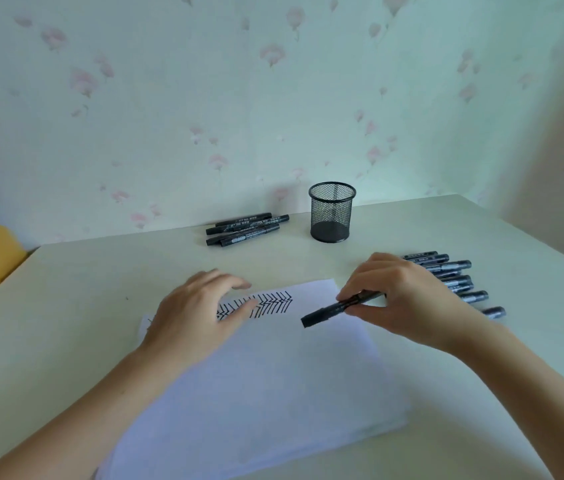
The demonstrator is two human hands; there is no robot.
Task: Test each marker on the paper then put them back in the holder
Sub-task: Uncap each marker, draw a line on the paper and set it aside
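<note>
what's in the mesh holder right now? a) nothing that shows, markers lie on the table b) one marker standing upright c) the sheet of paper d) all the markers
a: through the mesh the holder shows no markers, while markers lie in one group left of it and another by the right hand, which holds one marker over the paper.

Two hands (201, 306), one holder (332, 212), one paper (256, 393), about twelve markers (246, 227).
</note>
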